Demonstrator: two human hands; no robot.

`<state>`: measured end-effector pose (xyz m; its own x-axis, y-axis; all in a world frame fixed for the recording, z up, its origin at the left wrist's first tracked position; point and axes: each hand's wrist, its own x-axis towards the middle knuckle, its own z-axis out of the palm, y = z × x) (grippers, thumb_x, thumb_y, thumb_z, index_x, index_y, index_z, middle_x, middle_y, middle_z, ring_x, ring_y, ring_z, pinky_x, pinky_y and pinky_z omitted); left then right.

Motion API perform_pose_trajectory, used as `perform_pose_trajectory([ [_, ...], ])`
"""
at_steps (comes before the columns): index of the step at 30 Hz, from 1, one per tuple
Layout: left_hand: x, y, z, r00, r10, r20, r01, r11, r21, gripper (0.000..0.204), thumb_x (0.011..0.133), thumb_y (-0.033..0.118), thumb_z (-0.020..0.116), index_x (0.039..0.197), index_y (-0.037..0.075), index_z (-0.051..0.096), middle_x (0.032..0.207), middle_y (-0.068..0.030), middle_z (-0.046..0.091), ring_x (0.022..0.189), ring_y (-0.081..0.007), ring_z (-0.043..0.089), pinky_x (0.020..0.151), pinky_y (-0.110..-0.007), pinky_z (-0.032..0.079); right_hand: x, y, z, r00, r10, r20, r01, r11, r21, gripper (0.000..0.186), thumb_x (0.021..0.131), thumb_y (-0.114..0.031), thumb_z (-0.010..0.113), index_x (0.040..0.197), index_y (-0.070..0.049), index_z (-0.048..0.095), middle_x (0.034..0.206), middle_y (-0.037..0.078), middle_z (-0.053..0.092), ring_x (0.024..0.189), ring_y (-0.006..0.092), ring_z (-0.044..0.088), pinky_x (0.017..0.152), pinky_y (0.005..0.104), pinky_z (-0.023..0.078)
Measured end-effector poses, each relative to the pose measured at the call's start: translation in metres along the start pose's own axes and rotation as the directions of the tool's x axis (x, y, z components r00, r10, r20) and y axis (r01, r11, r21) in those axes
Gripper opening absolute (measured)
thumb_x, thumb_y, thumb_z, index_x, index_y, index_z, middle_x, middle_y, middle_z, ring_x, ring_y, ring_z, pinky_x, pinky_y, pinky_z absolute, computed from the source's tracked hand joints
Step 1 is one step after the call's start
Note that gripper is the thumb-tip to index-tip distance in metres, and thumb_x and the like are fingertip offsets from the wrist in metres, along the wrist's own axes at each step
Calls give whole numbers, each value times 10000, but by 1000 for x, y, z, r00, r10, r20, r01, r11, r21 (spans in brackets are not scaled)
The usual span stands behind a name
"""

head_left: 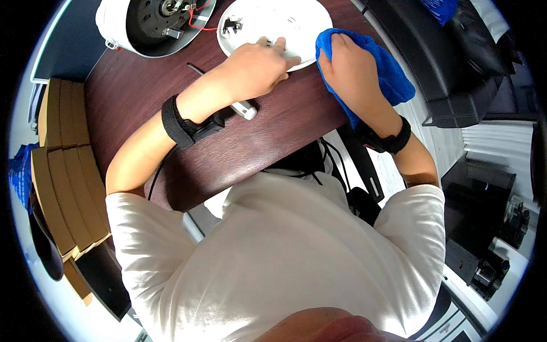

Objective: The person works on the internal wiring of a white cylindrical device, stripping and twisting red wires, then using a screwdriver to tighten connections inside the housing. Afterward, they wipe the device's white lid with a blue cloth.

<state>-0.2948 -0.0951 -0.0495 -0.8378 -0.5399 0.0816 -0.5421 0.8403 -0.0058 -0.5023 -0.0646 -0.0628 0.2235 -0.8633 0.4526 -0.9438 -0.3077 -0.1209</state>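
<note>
My left hand (259, 67) rests with its fingers spread on the lower part of a round white plastic cover (302, 23). The cover lies on the table, with a small black fitting and a red wire at its left side. Bunched in my right hand (350, 65) is a blue cloth (396, 77), which drapes over the table's right edge beside the cover. Under my left forearm lies a slim tool (245, 109) with a pale grey end and a dark end; its middle is hidden.
An opened white round appliance housing (165, 43) stands at the far left, its dark inside showing metal parts and red wires. The brown table (273, 131) curves toward me. Cardboard boxes (65, 165) are stacked at left; a black leather seat (439, 62) stands at right.
</note>
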Motion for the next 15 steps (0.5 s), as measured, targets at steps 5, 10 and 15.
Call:
perform_pose_trajectory([
  [5, 1, 4, -4, 998, -27, 62, 25, 999, 23, 372, 860, 211, 622, 1220, 118, 608, 1232, -222, 558, 986, -356, 602, 791, -415, 541, -14, -7, -5, 990, -135, 40, 124, 970, 208, 223, 853, -207, 625, 826, 2, 550, 784, 163, 613, 634, 292, 644, 545, 381, 519],
  [10, -11, -3, -2, 997, -4, -75, -1, 998, -59, 327, 855, 203, 627, 1158, 82, 627, 1224, -164, 577, 990, -354, 603, 825, -426, 526, -4, 8, -28, 954, -120, 276, -53, 836, 546, 281, 859, -249, 633, 789, 6, 536, 685, 187, 577, 622, 350, 599, 553, 423, 458],
  [15, -31, -17, -19, 996, -79, -46, 69, 978, -195, 271, 831, 164, 646, 1078, 53, 649, 1124, -141, 621, 949, -337, 622, 827, -422, 521, -8, 43, -33, 985, 98, 139, -140, 932, 335, 296, 863, -252, 623, 818, 31, 552, 732, 223, 601, 674, 361, 608, 587, 429, 465],
])
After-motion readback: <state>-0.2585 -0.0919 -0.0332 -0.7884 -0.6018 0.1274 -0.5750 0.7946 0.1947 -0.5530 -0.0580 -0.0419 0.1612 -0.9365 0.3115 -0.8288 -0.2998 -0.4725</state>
